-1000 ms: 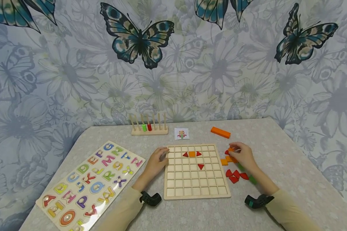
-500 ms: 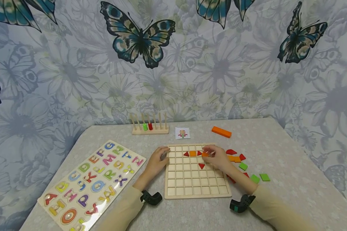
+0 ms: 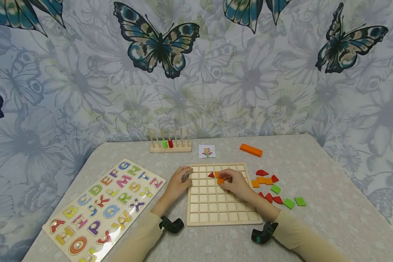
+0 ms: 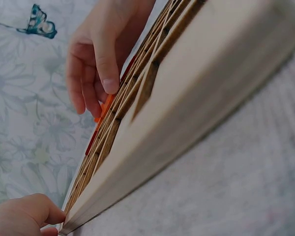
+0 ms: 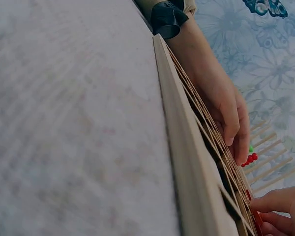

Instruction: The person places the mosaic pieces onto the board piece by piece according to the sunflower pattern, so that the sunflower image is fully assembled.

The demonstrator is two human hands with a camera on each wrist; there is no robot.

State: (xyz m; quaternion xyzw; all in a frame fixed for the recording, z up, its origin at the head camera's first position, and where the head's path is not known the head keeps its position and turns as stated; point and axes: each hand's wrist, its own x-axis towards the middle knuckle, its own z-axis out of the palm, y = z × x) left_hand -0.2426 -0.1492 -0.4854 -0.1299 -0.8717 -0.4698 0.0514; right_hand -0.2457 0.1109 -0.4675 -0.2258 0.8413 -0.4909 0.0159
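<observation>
A square wooden grid board [image 3: 208,207] lies flat in the middle of the table. My left hand [image 3: 179,181] rests at its left edge, fingertips and thumb touching the rim. Above the board, my right hand [image 3: 236,183] pinches an orange square tile [image 3: 220,181] in its fingertips, just in front of another orange tile [image 3: 217,174] set in the grid. To the left of that tile sits a red triangular tile [image 3: 211,175]. The other red tiles on the board are hidden behind my right hand in the head view.
Loose red, orange and green tiles [image 3: 300,201] lie right of the board. Behind it are a small pattern card [image 3: 207,151], a peg stand [image 3: 171,148] with green and red beads, and an orange bar [image 3: 251,150]. An alphabet puzzle board [image 3: 106,211] lies on the left.
My right hand has picked an orange tile from the loose pieces and carried it left over the board. Its arm uncovers the green tiles. My left hand stays at the board's edge.
</observation>
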